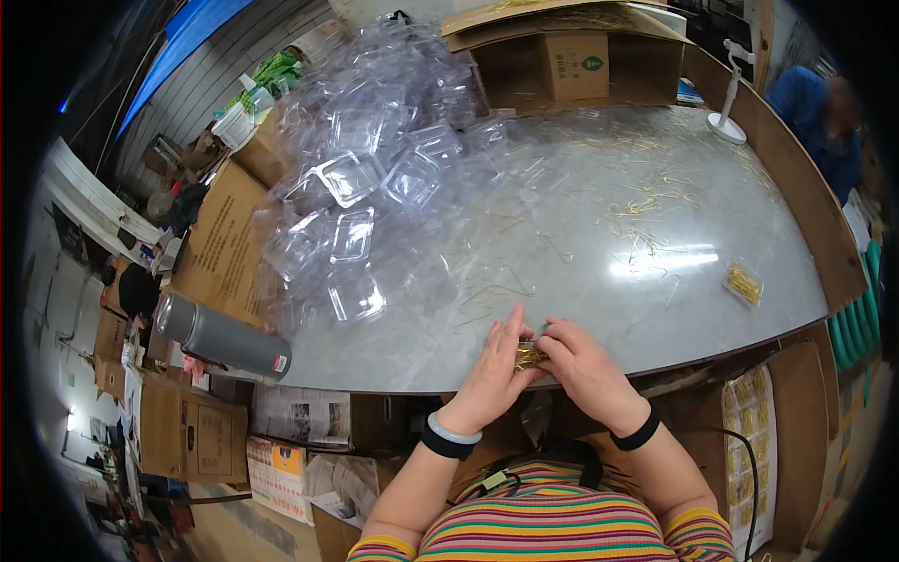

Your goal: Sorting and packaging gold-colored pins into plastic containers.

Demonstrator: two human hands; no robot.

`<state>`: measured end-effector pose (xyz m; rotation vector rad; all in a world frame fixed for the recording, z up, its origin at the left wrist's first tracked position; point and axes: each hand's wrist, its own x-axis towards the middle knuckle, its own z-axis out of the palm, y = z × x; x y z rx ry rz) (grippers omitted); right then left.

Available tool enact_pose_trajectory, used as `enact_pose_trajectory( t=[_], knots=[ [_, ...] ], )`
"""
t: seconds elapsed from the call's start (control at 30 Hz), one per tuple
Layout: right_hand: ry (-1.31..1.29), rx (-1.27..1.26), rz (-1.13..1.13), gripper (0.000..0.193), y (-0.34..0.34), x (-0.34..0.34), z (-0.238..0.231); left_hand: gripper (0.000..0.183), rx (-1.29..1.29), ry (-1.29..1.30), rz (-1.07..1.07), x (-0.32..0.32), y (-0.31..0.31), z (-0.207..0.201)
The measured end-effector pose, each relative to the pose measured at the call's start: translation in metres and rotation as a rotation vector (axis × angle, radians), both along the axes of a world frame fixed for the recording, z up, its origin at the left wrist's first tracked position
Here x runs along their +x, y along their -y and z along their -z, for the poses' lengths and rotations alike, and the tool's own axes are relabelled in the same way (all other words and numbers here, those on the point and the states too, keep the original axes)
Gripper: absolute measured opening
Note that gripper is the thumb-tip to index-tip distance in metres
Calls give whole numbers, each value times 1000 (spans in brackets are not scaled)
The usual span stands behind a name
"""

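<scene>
Close to the table's front edge, my left hand (489, 367) and my right hand (588, 371) meet around a small bunch of gold wire hooks (528, 355), which seems to sit in a clear plastic box mostly hidden by my fingers. The left fingers stretch along its left side, with the thumb below. My right fingers bend over it from the other side. Loose gold hooks (501, 288) lie just beyond my left fingertips. Farther to the right rests a clear box filled with gold hooks (743, 285).
A big heap of clear plastic boxes (412, 178) covers the table's left. More hooks (646, 211) are scattered across the grey table (581, 281). A grey bottle (225, 335) lies at the left edge. Cardboard box (646, 70) and white stand (727, 127) are at the back; a person (817, 122) sits right.
</scene>
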<state>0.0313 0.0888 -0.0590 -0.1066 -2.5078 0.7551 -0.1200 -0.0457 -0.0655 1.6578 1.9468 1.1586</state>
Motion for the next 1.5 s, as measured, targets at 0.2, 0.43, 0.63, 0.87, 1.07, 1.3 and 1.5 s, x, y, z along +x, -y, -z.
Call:
enact_pose_trajectory(
  t=[0.2, 0.43, 0.63, 0.87, 1.07, 1.3, 1.5],
  knots=[
    [-18, -185, 171, 46, 16, 11, -1, 73, 40, -140, -18, 2, 0, 3],
    [-216, -736, 45, 69, 36, -6, 11, 66, 64, -205, 24, 3, 0, 1],
    [-115, -409, 49, 59, 18, -1, -1, 87, 48, -102, -12, 2, 2, 7],
    [-48, 89, 161, 45, 23, -16, 3, 106, 84, 110, 18, -1, 5, -5],
    [-21, 81, 149, 32, 18, -11, 5, 99, -27, 40, 135, -17, 17, -12],
    [59, 70, 71, 34, 11, -13, 3, 80, -77, 69, 6, -8, 21, -8],
    [78, 164, 146, 42, 20, -5, -6, 70, 45, -136, -123, 23, 11, 4]
  ],
)
